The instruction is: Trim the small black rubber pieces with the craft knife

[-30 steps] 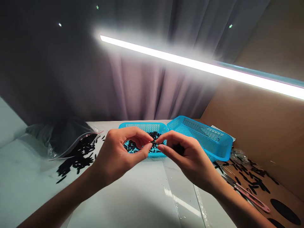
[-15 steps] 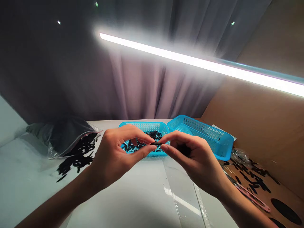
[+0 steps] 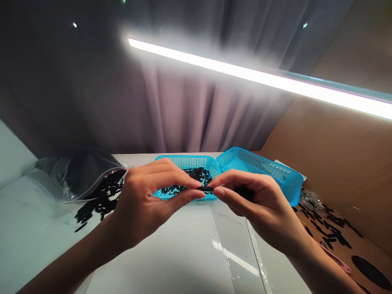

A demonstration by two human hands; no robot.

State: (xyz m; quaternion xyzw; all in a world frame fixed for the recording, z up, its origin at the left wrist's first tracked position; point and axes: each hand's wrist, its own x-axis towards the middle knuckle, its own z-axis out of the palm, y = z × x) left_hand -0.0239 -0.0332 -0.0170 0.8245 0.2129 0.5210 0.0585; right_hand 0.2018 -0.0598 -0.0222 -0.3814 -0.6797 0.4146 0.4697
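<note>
Between the fingertips of both hands is a small, slim black piece (image 3: 208, 188), held level; its exact kind is too small to tell. My left hand (image 3: 159, 196) pinches one end between thumb and fingers. At the other end, my right hand (image 3: 252, 200) has thumb and forefinger closed on it, and something dark shows in the hollow of its palm. Just behind the hands stands a blue perforated basket (image 3: 216, 165) with many similar black pieces inside, partly hidden by my left hand.
Left of the hands, black pieces (image 3: 92, 210) lie spilled from a clear zip bag (image 3: 88, 173). A second blue basket (image 3: 294, 183) stands at the back right. More black strips (image 3: 332, 232) and a pink-handled tool (image 3: 343, 265) lie at right. A bright tube light (image 3: 245, 73) hangs above.
My fingertips have moved slightly apart, showing more of the black piece between them. Both hands have shifted a little, the right one to the right.
</note>
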